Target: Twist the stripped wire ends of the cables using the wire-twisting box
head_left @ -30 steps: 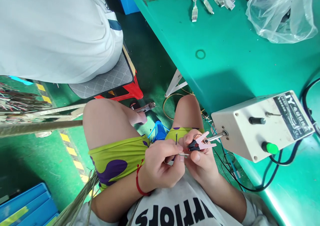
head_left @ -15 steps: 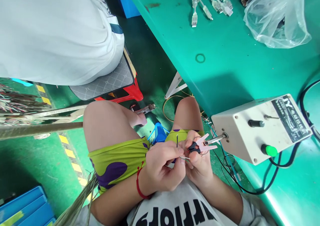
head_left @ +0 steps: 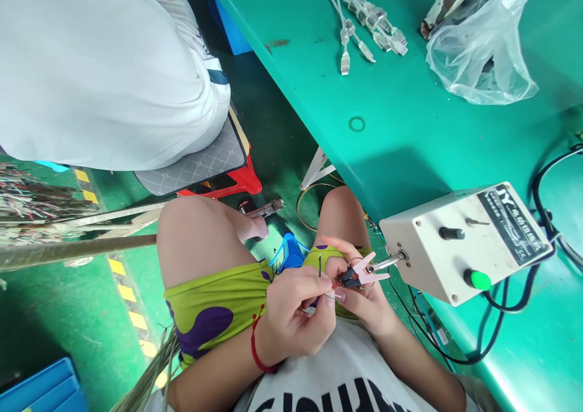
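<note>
My left hand [head_left: 300,312], with a red string bracelet at the wrist, is closed in a pinch on the split end of a thin cable. A dark wire [head_left: 319,265] sticks up from its fingertips, and a pale wire [head_left: 334,296] points right. My right hand [head_left: 367,299] is bent around the wire ends by a pink clip [head_left: 365,271] with black jaws. Its thumb and a curled finger close near a short red wire [head_left: 336,285], while one finger stretches out. The clip sits on the metal shaft [head_left: 387,260] of a white motor box [head_left: 455,242]. The fingers partly hide the wires.
On the green table [head_left: 291,72] lie clear USB cables [head_left: 364,23] and a plastic bag [head_left: 483,53]. A person in a white shirt [head_left: 104,65] sits on a stool [head_left: 200,160] to the left. A cable bundle [head_left: 150,369] hangs by my left arm. Black cords trail from the box.
The view has shifted slightly. One right-hand finger has lifted and straightened beside the clip, and red wire now shows at its jaws. My left hand keeps its pinch.
</note>
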`<action>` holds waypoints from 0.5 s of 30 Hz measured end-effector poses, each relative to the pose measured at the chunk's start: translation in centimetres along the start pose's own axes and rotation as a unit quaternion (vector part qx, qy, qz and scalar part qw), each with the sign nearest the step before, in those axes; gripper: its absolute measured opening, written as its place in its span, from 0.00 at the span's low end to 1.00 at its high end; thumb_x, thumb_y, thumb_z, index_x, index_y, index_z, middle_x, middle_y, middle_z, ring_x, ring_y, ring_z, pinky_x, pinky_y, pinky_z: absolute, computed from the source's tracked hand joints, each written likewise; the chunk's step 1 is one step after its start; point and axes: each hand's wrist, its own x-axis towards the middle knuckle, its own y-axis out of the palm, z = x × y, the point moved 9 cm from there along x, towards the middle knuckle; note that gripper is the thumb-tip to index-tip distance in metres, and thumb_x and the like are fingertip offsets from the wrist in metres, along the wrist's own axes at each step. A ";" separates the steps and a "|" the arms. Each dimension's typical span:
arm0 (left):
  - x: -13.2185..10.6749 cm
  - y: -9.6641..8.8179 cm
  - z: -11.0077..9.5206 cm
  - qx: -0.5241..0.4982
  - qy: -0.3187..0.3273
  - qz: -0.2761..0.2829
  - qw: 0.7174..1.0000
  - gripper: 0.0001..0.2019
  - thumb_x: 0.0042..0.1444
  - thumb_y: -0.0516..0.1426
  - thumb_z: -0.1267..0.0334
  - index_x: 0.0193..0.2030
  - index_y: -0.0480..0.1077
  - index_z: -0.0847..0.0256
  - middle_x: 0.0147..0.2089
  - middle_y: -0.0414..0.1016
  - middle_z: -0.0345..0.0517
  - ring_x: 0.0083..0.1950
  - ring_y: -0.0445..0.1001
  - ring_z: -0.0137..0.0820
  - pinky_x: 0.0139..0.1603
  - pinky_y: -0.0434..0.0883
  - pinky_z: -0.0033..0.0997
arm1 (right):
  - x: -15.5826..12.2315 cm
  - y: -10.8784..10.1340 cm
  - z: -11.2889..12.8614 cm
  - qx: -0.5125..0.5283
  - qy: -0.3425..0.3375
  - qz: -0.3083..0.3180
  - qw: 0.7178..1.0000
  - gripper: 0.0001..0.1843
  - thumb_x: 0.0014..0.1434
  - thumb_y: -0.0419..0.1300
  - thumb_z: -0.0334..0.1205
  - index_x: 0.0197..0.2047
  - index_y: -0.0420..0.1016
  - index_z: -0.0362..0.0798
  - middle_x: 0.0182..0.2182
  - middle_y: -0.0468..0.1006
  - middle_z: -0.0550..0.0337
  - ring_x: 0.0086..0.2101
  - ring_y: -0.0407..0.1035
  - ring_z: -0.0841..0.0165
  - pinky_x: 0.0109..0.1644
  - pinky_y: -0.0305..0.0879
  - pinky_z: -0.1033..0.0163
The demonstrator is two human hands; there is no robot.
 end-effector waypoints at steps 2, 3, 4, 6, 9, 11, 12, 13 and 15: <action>0.0 0.0 0.1 -0.007 -0.002 0.000 1.000 0.11 0.70 0.63 0.73 0.54 0.75 0.55 0.30 0.75 0.36 0.26 0.75 0.29 0.29 0.75 0.26 | -0.1 -0.5 -0.3 -0.016 0.002 -0.012 1.000 0.31 0.71 0.77 0.47 0.73 0.78 0.59 0.33 0.74 0.65 0.30 0.62 0.66 0.36 0.58 0.60; 0.0 0.1 0.1 -0.009 -0.003 0.001 1.000 0.11 0.70 0.63 0.73 0.54 0.75 0.55 0.30 0.74 0.35 0.26 0.75 0.28 0.29 0.75 0.26 | -0.2 -0.8 -0.4 -0.027 0.002 -0.017 0.999 0.29 0.71 0.77 0.48 0.72 0.80 0.58 0.33 0.74 0.65 0.31 0.62 0.66 0.37 0.58 0.59; 0.0 0.1 0.1 -0.009 -0.002 0.000 1.000 0.11 0.70 0.63 0.74 0.54 0.75 0.56 0.30 0.74 0.35 0.26 0.75 0.28 0.29 0.75 0.26 | -0.3 -1.0 -0.5 -0.038 0.000 -0.022 0.999 0.27 0.71 0.76 0.49 0.70 0.82 0.57 0.33 0.73 0.65 0.31 0.61 0.66 0.37 0.58 0.59; 0.1 0.0 0.1 -0.005 0.000 -0.002 1.000 0.10 0.70 0.62 0.74 0.53 0.75 0.56 0.31 0.75 0.36 0.26 0.75 0.28 0.30 0.75 0.26 | -0.4 -1.3 -0.5 -0.064 -0.003 -0.027 0.998 0.23 0.72 0.75 0.51 0.66 0.86 0.56 0.33 0.73 0.64 0.31 0.61 0.65 0.37 0.59 0.58; 0.2 0.0 0.1 -0.004 0.000 0.000 1.000 0.10 0.69 0.62 0.74 0.53 0.75 0.56 0.31 0.76 0.37 0.26 0.75 0.28 0.30 0.75 0.27 | -0.4 -1.6 -0.2 -0.091 -0.006 -0.037 0.995 0.20 0.72 0.74 0.54 0.61 0.89 0.56 0.33 0.73 0.63 0.30 0.61 0.63 0.38 0.60 0.56; 0.2 0.0 0.0 -0.003 0.000 0.000 1.000 0.11 0.69 0.63 0.74 0.53 0.75 0.56 0.31 0.77 0.37 0.26 0.75 0.29 0.30 0.76 0.27 | -0.4 -1.9 0.1 -0.100 -0.011 -0.048 0.994 0.20 0.71 0.75 0.57 0.59 0.90 0.56 0.32 0.73 0.62 0.30 0.61 0.62 0.38 0.61 0.56; 0.2 0.0 0.0 -0.001 0.001 0.000 1.000 0.11 0.69 0.63 0.74 0.54 0.75 0.56 0.31 0.77 0.37 0.26 0.75 0.29 0.30 0.76 0.28 | -0.4 -2.0 0.2 -0.103 -0.016 -0.053 0.993 0.20 0.70 0.75 0.57 0.58 0.91 0.56 0.32 0.73 0.62 0.30 0.61 0.62 0.38 0.62 0.56; 0.3 0.0 0.0 0.000 0.002 -0.001 1.000 0.11 0.69 0.63 0.74 0.54 0.75 0.56 0.31 0.78 0.38 0.26 0.75 0.29 0.30 0.76 0.28 | -0.4 -2.1 0.4 -0.105 -0.020 -0.058 0.993 0.20 0.70 0.75 0.58 0.57 0.92 0.56 0.31 0.73 0.62 0.30 0.61 0.62 0.38 0.62 0.55; 0.2 -0.1 0.0 -0.001 0.001 -0.003 1.000 0.11 0.69 0.63 0.74 0.53 0.75 0.56 0.32 0.79 0.39 0.26 0.76 0.29 0.30 0.76 0.27 | -0.4 -2.2 0.4 -0.106 -0.022 -0.065 0.992 0.19 0.70 0.75 0.57 0.56 0.93 0.57 0.30 0.73 0.62 0.30 0.61 0.62 0.37 0.62 0.56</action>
